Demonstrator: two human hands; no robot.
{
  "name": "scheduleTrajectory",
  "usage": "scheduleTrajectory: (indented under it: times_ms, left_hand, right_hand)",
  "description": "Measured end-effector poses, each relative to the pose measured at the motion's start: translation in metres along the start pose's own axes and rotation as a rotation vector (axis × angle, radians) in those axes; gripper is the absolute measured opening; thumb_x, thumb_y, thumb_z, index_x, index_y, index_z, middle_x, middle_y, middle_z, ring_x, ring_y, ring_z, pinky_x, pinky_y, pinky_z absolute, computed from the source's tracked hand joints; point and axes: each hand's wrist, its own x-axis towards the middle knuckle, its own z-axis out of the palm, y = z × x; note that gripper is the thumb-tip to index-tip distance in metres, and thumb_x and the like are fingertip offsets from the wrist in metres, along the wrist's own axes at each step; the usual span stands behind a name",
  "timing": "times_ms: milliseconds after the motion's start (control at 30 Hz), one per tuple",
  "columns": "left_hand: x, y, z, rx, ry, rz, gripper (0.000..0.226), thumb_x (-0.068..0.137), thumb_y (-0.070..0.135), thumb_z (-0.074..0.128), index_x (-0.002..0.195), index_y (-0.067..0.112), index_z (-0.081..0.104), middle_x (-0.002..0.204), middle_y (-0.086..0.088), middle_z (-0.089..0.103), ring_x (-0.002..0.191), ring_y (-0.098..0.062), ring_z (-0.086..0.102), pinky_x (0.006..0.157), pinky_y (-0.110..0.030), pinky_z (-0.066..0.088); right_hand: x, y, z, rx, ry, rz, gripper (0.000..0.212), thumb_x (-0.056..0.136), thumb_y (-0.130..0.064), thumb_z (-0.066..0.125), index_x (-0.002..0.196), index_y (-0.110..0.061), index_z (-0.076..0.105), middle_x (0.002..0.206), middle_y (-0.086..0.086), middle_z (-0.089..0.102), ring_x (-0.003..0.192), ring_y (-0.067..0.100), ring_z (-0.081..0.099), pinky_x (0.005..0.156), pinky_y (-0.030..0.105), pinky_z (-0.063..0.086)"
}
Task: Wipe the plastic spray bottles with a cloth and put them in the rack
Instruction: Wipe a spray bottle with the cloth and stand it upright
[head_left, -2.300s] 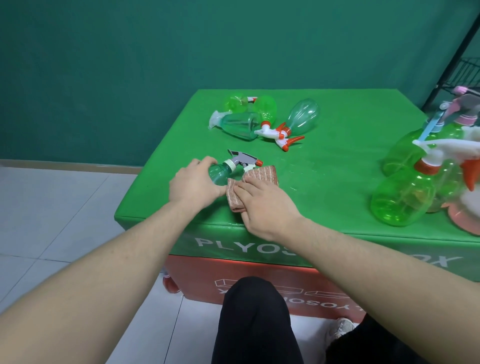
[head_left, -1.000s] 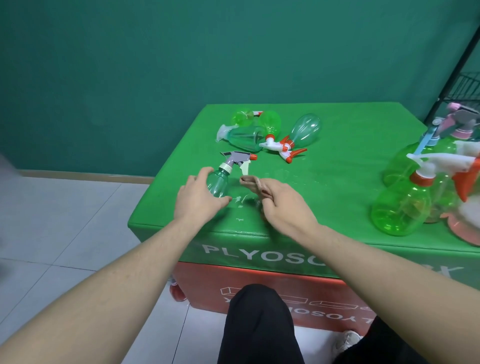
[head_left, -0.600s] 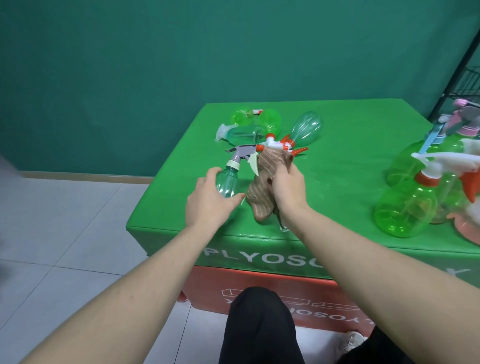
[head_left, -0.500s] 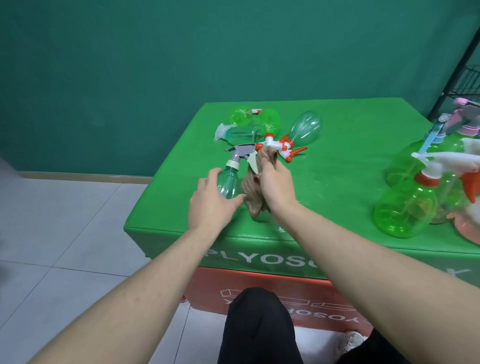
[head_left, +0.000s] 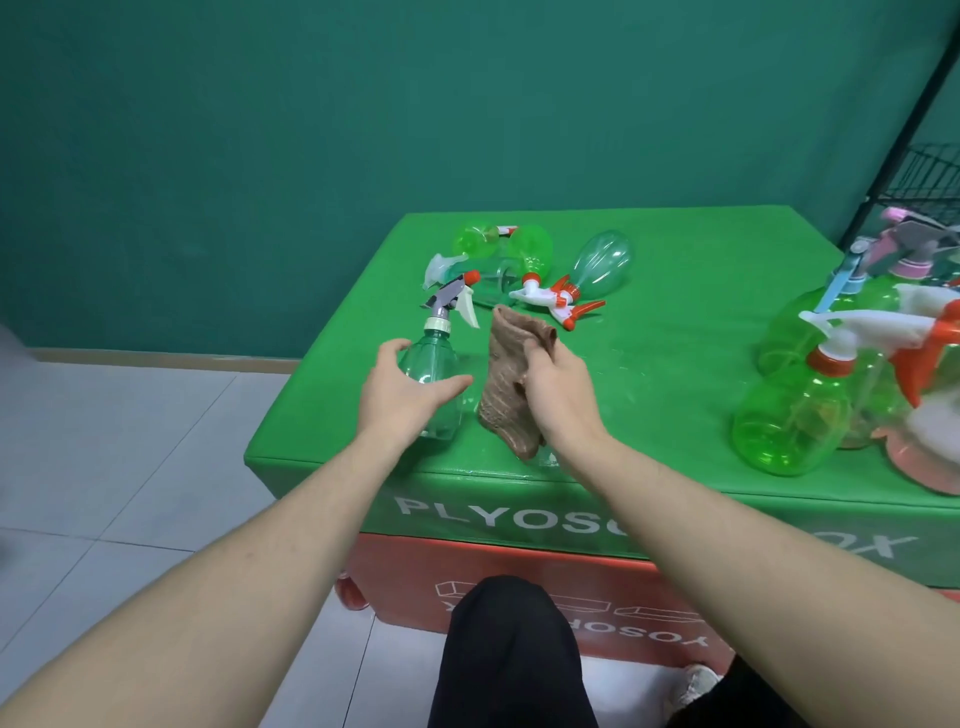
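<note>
A padded box with a green vinyl top (head_left: 675, 364) served as the table; white lettering ran along its front edge, and a red section sat beneath it. Toward the far left of the top lay a loose heap of spray bottles (head_left: 530, 270) on their sides, green and clear-teal, with white and orange trigger heads pointing various ways and touching one another. At the right edge stood a cluster of larger green spray bottles (head_left: 810, 395), upright and crowded together, with blue, pink, white and orange sprayers. The box rested on a pale tiled floor (head_left: 130, 441).
</note>
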Motion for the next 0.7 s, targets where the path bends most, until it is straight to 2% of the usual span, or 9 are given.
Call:
scheduleTrajectory:
  times_ms: [67, 133, 233, 300, 367, 467, 567, 633, 700]
  left_hand:
    - [-0.005, 0.001, 0.000, -0.111, -0.030, 0.023, 0.083, 0.077, 0.043, 0.086, 0.144, 0.023, 0.042, 0.136, 0.003, 0.050, 0.102, -0.005, 0.049, 0.089, -0.024, 0.038]
    - [-0.012, 0.000, 0.003, -0.224, -0.076, 0.025, 0.075, 0.082, 0.040, 0.083, 0.143, 0.027, 0.043, 0.126, 0.010, 0.045, 0.092, 0.006, 0.046, 0.086, -0.020, 0.038]
    - [-0.018, 0.000, 0.009, -0.402, -0.187, -0.051, 0.070, 0.082, 0.045, 0.079, 0.143, 0.034, 0.045, 0.135, 0.013, 0.052, 0.116, -0.009, 0.056, 0.110, -0.043, 0.039]
    - [-0.022, 0.000, 0.014, -0.572, -0.269, -0.102, 0.068, 0.078, 0.048, 0.078, 0.138, 0.036, 0.048, 0.133, 0.010, 0.060, 0.119, -0.020, 0.063, 0.114, -0.058, 0.036]
    - [-0.021, -0.003, 0.020, -0.703, -0.320, -0.161, 0.089, 0.072, 0.052, 0.079, 0.149, 0.033, 0.037, 0.144, 0.002, 0.054, 0.124, -0.032, 0.061, 0.113, -0.065, 0.035]
    - [-0.015, -0.016, 0.023, -0.839, -0.433, -0.195, 0.122, 0.062, 0.055, 0.085, 0.160, 0.023, 0.019, 0.148, -0.013, 0.050, 0.111, -0.037, 0.070, 0.090, -0.059, 0.057]
    - [-0.012, -0.029, 0.024, -0.891, -0.532, -0.217, 0.151, 0.033, 0.068, 0.095, 0.159, 0.024, 0.024, 0.146, -0.019, 0.054, 0.106, -0.036, 0.072, 0.069, -0.046, 0.062]
    - [-0.010, -0.033, 0.027, -0.894, -0.549, -0.203, 0.149, 0.026, 0.069, 0.095, 0.153, 0.024, 0.033, 0.131, -0.017, 0.066, 0.100, -0.033, 0.074, 0.067, -0.044, 0.062]
    - [-0.007, -0.035, 0.030, -0.876, -0.569, -0.176, 0.127, 0.027, 0.065, 0.097, 0.137, 0.032, 0.044, 0.115, -0.011, 0.075, 0.097, -0.032, 0.075, 0.067, -0.044, 0.062]
  right_hand:
    - [0.006, -0.001, -0.002, 0.126, 0.036, 0.093, 0.023, 0.108, -0.027, 0.039, 0.111, -0.026, 0.062, 0.110, 0.001, 0.069, 0.102, 0.021, 0.066, 0.097, 0.042, 0.052]
    - [0.012, -0.001, -0.005, 0.237, 0.073, 0.175, 0.023, 0.108, -0.023, 0.038, 0.099, -0.024, 0.059, 0.093, 0.001, 0.066, 0.084, 0.018, 0.065, 0.082, 0.038, 0.057]
    - [0.017, -0.003, -0.014, 0.412, 0.113, 0.289, 0.020, 0.106, -0.018, 0.038, 0.093, -0.015, 0.053, 0.072, 0.001, 0.056, 0.054, 0.010, 0.056, 0.052, 0.025, 0.051]
    - [0.021, -0.004, -0.017, 0.472, 0.112, 0.350, 0.017, 0.106, -0.017, 0.041, 0.096, -0.011, 0.053, 0.071, 0.002, 0.056, 0.054, 0.013, 0.054, 0.045, 0.024, 0.050]
    - [0.023, -0.007, -0.018, 0.491, 0.085, 0.385, 0.016, 0.106, -0.014, 0.042, 0.097, -0.007, 0.053, 0.069, 0.003, 0.056, 0.055, 0.014, 0.052, 0.040, 0.021, 0.047]
    - [0.026, -0.011, -0.013, 0.500, 0.036, 0.405, 0.020, 0.107, -0.012, 0.043, 0.096, -0.001, 0.057, 0.065, 0.006, 0.063, 0.049, 0.014, 0.059, 0.041, 0.023, 0.049]
    - [0.031, -0.015, -0.002, 0.476, -0.037, 0.405, 0.024, 0.107, -0.016, 0.043, 0.097, -0.004, 0.061, 0.085, 0.015, 0.070, 0.070, 0.025, 0.066, 0.061, 0.035, 0.058]
    - [0.035, -0.019, 0.004, 0.473, -0.050, 0.404, 0.025, 0.107, -0.015, 0.042, 0.094, -0.005, 0.061, 0.078, 0.014, 0.069, 0.065, 0.025, 0.065, 0.057, 0.033, 0.058]
    - [0.042, -0.022, 0.009, 0.487, -0.059, 0.404, 0.027, 0.106, -0.014, 0.042, 0.091, -0.007, 0.063, 0.068, 0.009, 0.067, 0.053, 0.021, 0.062, 0.047, 0.029, 0.055]
